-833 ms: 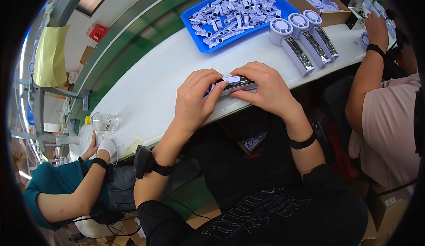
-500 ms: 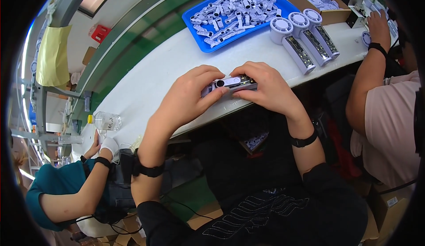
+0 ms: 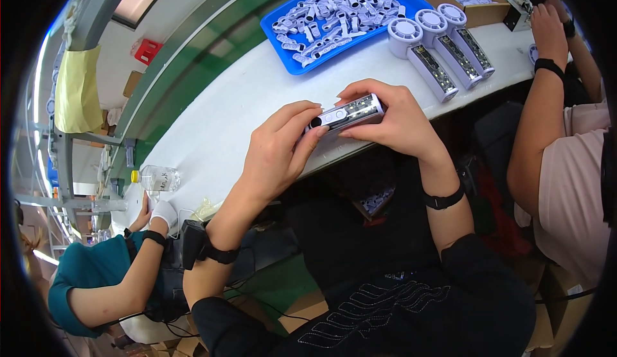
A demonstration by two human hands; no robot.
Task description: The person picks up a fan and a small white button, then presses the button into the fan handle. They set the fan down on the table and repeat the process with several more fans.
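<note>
Over the front edge of the table, my two hands hold a pale lavender handheld fan, its handle (image 3: 369, 107) lying sideways with circuit board showing. A small lavender button panel (image 3: 331, 117) with a black round end sits on the left part of that handle. My left hand (image 3: 275, 148) pinches around the left end, its thumb near the panel and fingers behind. The fan's head is hidden by this hand. Wrapped round the right end, my right hand (image 3: 402, 122) has its thumb in front and fingers on the far side.
A blue tray (image 3: 297, 68) heaped with similar button panels stands on the white table (image 3: 212, 109). Several handheld fans (image 3: 432, 73) with bare boards lie to its right, before a cardboard box (image 3: 482, 15) of parts. Co-workers sit at both sides; a bottle (image 3: 159, 178) stands left.
The button panel, tilted and raised before, now lies flatter in line with the handle. The handle has turned, its right end rising. My right hand has shifted slightly up and right.
</note>
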